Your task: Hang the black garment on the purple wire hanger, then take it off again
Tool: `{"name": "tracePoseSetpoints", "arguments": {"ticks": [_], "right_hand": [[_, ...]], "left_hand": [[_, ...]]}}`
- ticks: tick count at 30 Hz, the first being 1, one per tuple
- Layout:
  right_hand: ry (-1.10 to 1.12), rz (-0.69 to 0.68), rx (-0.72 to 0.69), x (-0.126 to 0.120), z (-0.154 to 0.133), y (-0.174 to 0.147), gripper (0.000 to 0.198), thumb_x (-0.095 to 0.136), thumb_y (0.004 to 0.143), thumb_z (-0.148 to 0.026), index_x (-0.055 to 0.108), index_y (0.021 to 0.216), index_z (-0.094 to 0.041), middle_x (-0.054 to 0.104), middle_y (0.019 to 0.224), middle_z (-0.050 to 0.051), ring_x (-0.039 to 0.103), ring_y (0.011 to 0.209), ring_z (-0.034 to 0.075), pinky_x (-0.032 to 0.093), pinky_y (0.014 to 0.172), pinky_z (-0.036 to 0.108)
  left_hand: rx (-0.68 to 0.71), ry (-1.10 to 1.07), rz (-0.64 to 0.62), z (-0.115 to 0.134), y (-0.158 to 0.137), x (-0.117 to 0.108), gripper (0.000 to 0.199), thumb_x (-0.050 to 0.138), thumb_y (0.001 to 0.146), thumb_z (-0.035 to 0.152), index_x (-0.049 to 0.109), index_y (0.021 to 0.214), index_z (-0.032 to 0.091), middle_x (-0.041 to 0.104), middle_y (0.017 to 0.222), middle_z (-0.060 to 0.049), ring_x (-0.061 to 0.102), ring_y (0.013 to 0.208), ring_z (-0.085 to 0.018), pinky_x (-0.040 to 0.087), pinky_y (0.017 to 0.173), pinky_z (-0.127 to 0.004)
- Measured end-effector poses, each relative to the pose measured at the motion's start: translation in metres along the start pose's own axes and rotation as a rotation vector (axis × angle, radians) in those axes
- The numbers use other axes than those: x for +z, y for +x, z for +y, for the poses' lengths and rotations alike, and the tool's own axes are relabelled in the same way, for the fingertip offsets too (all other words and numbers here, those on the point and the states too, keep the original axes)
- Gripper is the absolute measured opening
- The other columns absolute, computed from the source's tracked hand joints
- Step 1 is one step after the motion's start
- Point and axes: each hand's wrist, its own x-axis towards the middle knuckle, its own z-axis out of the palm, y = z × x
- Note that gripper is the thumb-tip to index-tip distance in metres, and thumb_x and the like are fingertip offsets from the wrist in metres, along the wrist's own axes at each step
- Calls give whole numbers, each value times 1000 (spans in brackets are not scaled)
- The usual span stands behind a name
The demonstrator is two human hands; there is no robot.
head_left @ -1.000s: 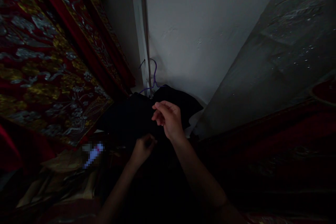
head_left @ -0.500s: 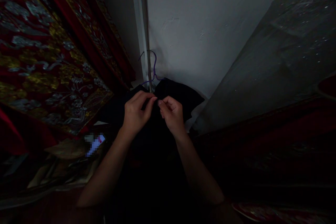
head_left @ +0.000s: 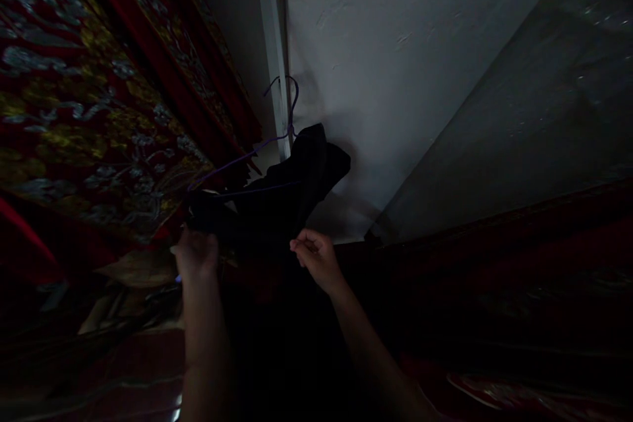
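Observation:
A black garment hangs on a purple wire hanger, whose hook goes round a pale upright pole. The cloth is bunched towards the hanger's right side, and the left shoulder wire shows bare. Just below the hanger's left end, my left hand is closed on the garment, though motion blurs its fingers. My right hand pinches the garment's edge lower down, thumb against fingers. The garment's lower part is lost in darkness.
Red cloth embroidered in gold and silver hangs on the left. Behind the pole is a pale wall, with a shiny translucent sheet to the right. A tan pointed item lies among clutter at lower left.
My hands have parted: the left moved left and down, the right down. The garment's left shoulder has come off the hanger wire, and the hanger has tilted.

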Motion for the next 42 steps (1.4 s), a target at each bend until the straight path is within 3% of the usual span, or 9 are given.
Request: {"name": "tracePoseSetpoints", "arguments": {"ticks": [5,9,13,17,22,28,35,38,42], "right_hand": [[-21,-4,37,-17,9,3,25,61,78,-40,54,63,-21,44,46,-7,38,43,9,28,46,23],[-139,-2,56,-35,27,1,25,62,80,-41,57,67,-21,50,52,-5,48,50,12,35,51,24],[-302,-93,-18,-38,32,-8,35,77,74,-37,66,103,-20,70,94,4,64,84,19,50,74,30],[-261,-125,-163,-28,26,-12,49,71,80,-28,60,127,-22,66,126,9,61,117,25,45,105,41],[-157,-168,-129,-31,2,-3,31,51,88,-20,72,111,-24,74,109,5,66,108,25,47,104,43],[-267,-397,-282,-52,-67,18,30,50,79,-15,75,94,-22,74,91,1,68,88,20,51,85,32],[-178,120,-405,-49,-59,93,33,56,83,-25,69,114,-21,74,106,5,65,94,21,50,88,32],[-241,115,-364,-45,-29,120,22,60,83,-33,71,96,-19,75,99,6,65,93,22,49,89,33],[-371,56,-372,-60,-13,124,24,60,83,-41,68,73,-20,70,76,2,61,76,20,46,74,30]], "left_hand": [[-174,21,-138,-45,-30,-11,15,70,86,33,69,85,19,73,83,0,69,83,-14,54,80,-24],[-118,0,-242,-44,-56,13,33,85,70,41,71,90,19,72,87,0,68,82,-13,52,79,-23],[-55,168,-463,-43,-96,43,31,80,78,48,70,84,18,66,75,1,60,69,-12,47,68,-21],[123,479,-679,-50,-130,62,25,68,89,44,69,86,19,64,77,0,59,73,-14,47,69,-23],[358,633,-822,-45,-130,63,22,58,96,43,66,95,22,64,103,-7,61,103,-22,48,94,-33],[70,904,-1219,-38,-114,29,41,52,97,49,62,128,25,69,125,-7,62,119,-28,47,104,-37],[105,1126,-1033,-13,-81,-4,37,58,92,54,74,102,21,77,101,-6,69,94,-29,54,88,-37],[134,1137,-950,7,-66,-15,40,63,89,53,74,108,21,77,108,-5,69,101,-30,54,89,-36],[92,1225,-1077,19,-44,-36,30,67,86,49,78,101,26,78,101,-5,71,93,-29,53,82,-34]]}}
